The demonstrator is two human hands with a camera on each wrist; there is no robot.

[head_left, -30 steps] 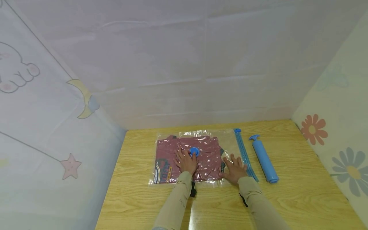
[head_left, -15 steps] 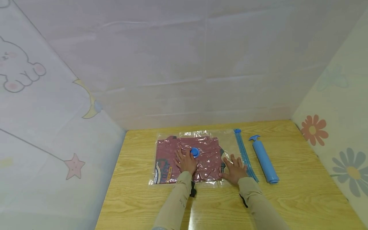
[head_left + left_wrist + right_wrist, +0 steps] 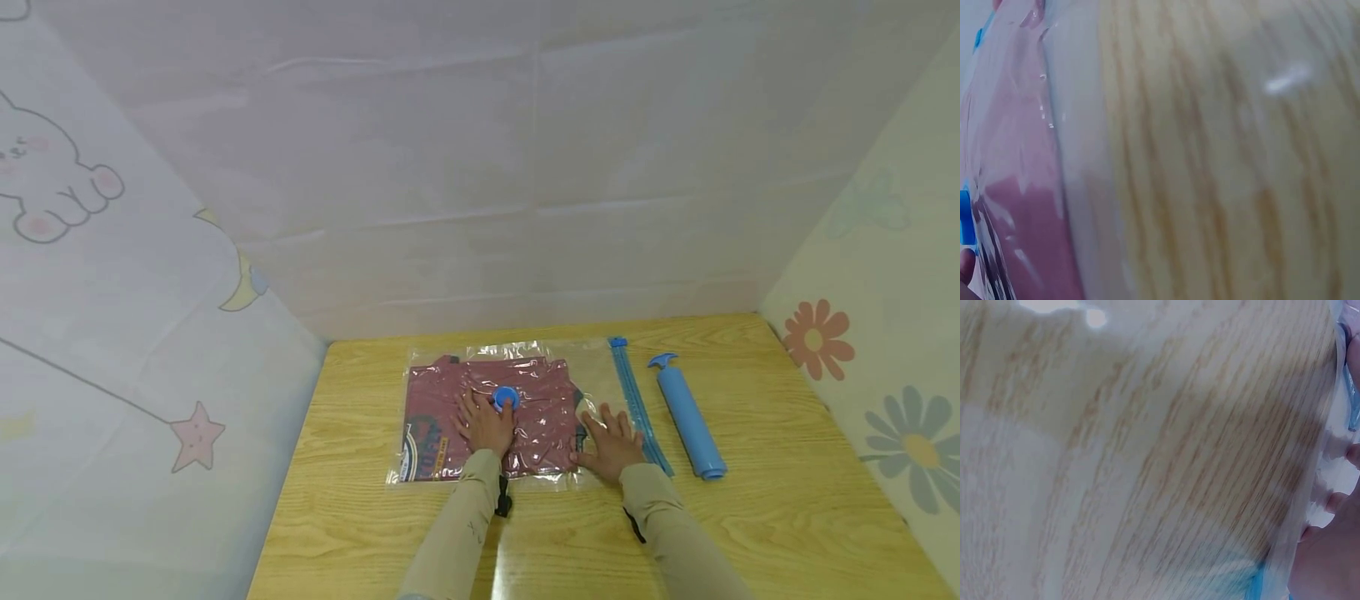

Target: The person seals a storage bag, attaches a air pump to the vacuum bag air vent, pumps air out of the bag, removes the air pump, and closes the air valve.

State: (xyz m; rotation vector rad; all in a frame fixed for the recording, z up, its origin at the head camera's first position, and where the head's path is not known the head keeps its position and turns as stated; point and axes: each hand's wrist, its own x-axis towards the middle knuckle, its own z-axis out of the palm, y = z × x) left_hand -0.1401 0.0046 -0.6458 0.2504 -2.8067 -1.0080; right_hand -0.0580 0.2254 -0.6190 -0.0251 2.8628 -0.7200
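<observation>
A clear vacuum storage bag (image 3: 596, 367) lies flat on the wooden table (image 3: 570, 546) with a folded dark-red garment (image 3: 536, 373) inside. The garment carries a printed design at its lower left. My left hand (image 3: 487, 425) rests on the bag over the garment, fingers spread, its thumb at the lower edge of the round blue valve cap (image 3: 506, 397). In the left wrist view that blue cap (image 3: 966, 215) shows just above a fingertip (image 3: 966, 265). My right hand (image 3: 615, 446) lies with spread fingers on the bag's right part, beside the blue zip strip (image 3: 633, 392).
A blue hand pump (image 3: 688, 421) with a T-shaped handle (image 3: 663, 359) lies right of the bag. Cloth walls with printed drawings stand behind the table and at both sides, among them a star (image 3: 198, 436) and a red flower (image 3: 816, 338).
My left thumb moves from the blue cap to its left side, then back to its lower edge. My right hand and the bag stay in place. The left wall's drawings appear further right.
</observation>
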